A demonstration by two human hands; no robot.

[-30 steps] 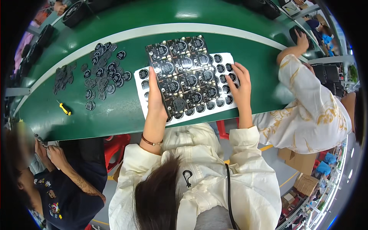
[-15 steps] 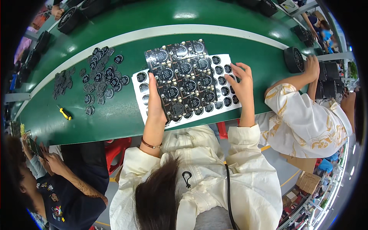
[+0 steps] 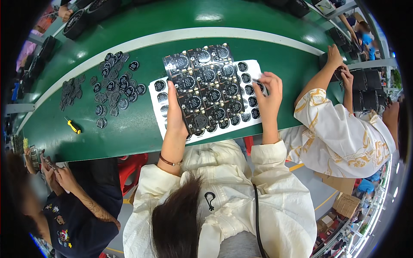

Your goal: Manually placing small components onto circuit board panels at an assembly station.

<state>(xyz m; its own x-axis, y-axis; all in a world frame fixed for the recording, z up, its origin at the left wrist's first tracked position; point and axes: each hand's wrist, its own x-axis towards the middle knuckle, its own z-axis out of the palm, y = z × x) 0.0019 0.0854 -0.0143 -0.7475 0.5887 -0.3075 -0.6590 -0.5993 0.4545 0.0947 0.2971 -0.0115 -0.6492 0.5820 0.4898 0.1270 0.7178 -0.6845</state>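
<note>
Head view: the left hand (image 3: 175, 114) holds a board panel (image 3: 208, 88) along its left edge, thumb laid up the side. The panel is stiff, thin and glossy black, a grid of joined squares, most bearing a shiny round dial; one near the bottom-left corner looks dull grey. It is held over a smooth white sheet (image 3: 254, 65) dotted with round black stickers (image 3: 246, 78). The right hand (image 3: 271, 92) is above the sheet's right side, fingers bent, thumb and fingertips narrowly apart; whether they pinch anything I cannot tell. Left on the satiny green table (image 3: 142, 124) lie heaped flat discs (image 3: 112, 84) and a screwdriver (image 3: 74, 127) with a rounded yellow handle.
</note>
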